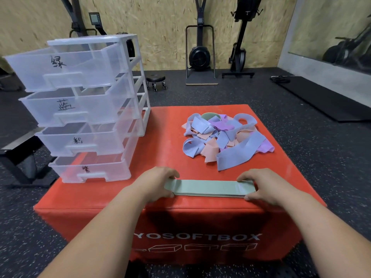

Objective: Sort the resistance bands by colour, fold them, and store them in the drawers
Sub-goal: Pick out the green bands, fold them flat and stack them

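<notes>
Pinched a green resistance band flat near the front edge of the red box, with the left hand at one end and the right hand at the other. Looked light, soft and stretchy; judged best gripped at the ends.

Red box front reads "YOSOFTBOX" in white. On top of it, handwritten black labels: top drawer 绿, second drawer 蓝, third drawer 粉, bottom drawer 紫.
</notes>
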### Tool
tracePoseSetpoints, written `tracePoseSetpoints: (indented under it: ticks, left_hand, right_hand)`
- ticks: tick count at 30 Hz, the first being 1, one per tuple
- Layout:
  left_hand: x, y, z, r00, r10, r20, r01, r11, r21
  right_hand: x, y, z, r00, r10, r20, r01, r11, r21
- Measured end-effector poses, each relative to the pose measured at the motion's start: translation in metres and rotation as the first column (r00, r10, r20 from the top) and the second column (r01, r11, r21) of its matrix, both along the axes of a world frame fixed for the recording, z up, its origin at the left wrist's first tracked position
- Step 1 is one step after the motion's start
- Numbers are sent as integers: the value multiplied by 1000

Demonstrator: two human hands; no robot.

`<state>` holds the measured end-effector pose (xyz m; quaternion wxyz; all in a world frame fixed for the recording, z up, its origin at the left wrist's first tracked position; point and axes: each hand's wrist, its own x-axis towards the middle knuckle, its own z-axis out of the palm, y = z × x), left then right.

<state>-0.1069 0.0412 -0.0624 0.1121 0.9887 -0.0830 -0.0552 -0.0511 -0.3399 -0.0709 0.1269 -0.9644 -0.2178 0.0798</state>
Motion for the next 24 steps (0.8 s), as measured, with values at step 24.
tracePoseSetpoints:
  ticks: [24]
  left_hand:
    - [92,-42,4,963,31,268,9,989,-148]
  right_hand:
    - [74,69,23,974,-99,206,43,964,261]
